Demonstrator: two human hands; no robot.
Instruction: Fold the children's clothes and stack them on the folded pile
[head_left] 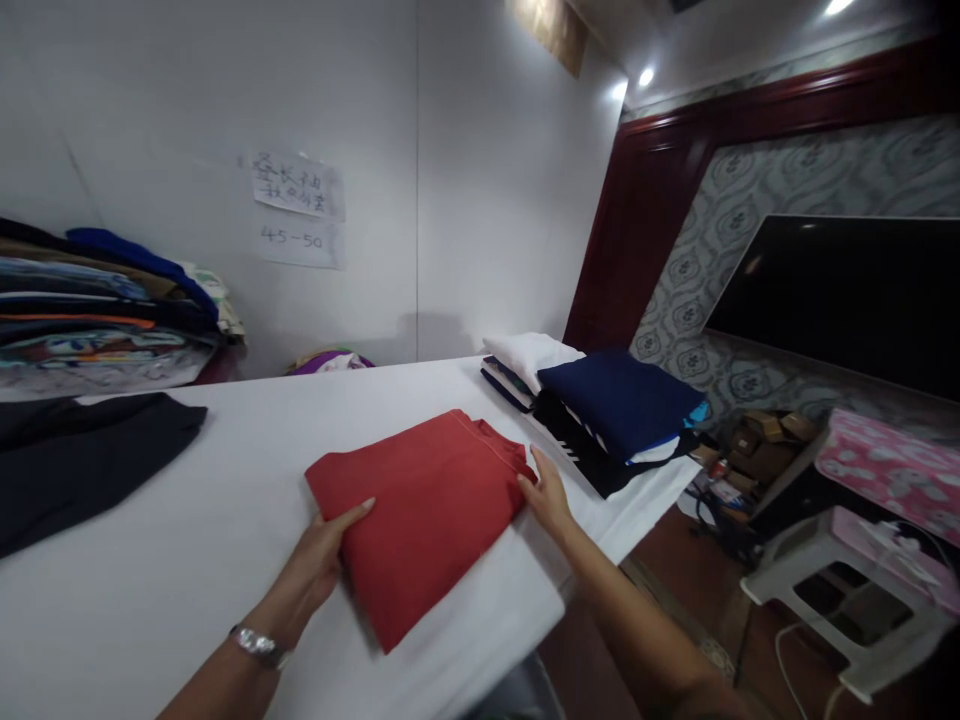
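— How are the hands placed?
— Apart: the left hand (324,552) clasps the folded red garment (431,515) by its left edge; the right hand (551,498) pinches its right edge.
— Why both sides?
— Likely to keep the folds square. It's over the near part of the white table (251,470), whether slightly lifted I can't tell; folded clothes (622,395) are stacked beyond, perhaps to leave room.
— Any containers?
— Cardboard boxes (769,458) right of the table; their contents are unclear.

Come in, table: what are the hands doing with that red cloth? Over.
Left hand on left edge of folded red cloth garment. Right hand touching its right edge. Nothing else on it; folded navy-blue cloth garment sits apart, beyond right hand.
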